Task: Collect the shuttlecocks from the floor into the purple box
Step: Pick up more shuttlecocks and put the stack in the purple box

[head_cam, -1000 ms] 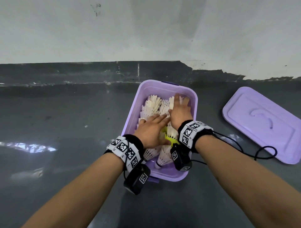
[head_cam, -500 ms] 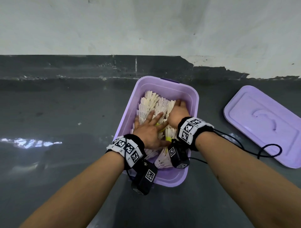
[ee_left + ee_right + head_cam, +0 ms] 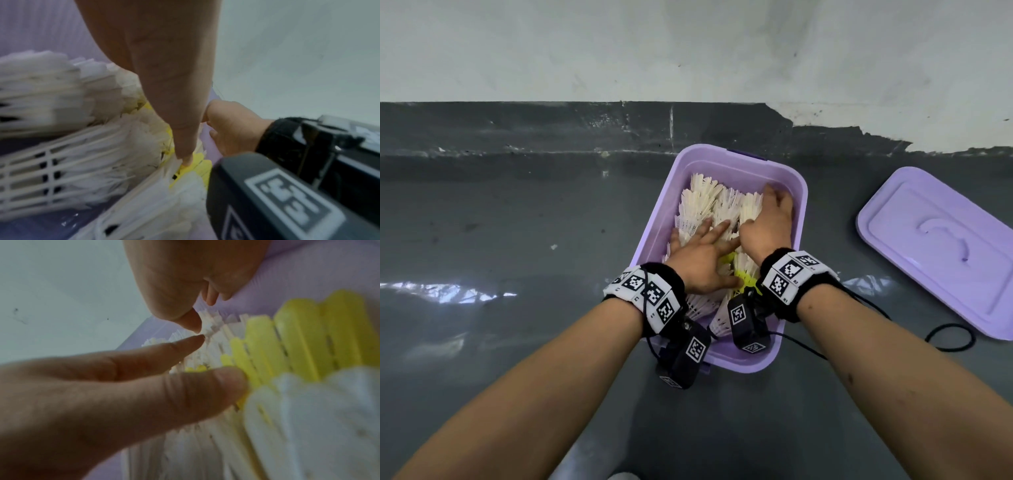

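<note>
The purple box [image 3: 726,154] stands on the dark floor and holds several white shuttlecocks [image 3: 702,202] and a yellow shuttlecock [image 3: 744,279]. My left hand [image 3: 705,246] lies flat on the pile with its fingers straight and spread. My right hand [image 3: 770,219] is beside it, near the box's right wall, with bent fingers on the feathers and nothing visibly in its grasp. In the left wrist view a finger of the left hand [image 3: 164,81] presses yellow feathers. The right wrist view shows the right hand [image 3: 195,280] above the yellow shuttlecock [image 3: 308,340].
The box's purple lid [image 3: 941,250] lies top up on the floor to the right, with a black cable loop [image 3: 948,337] at its near edge. A wall with a dark skirting runs just behind the box. Grey floor [image 3: 517,222] stretches to the left.
The right hand's fingers, flat on the feathers a second ago, have bent and shifted toward the box's right wall. The left hand has spread its fingers over the pile.
</note>
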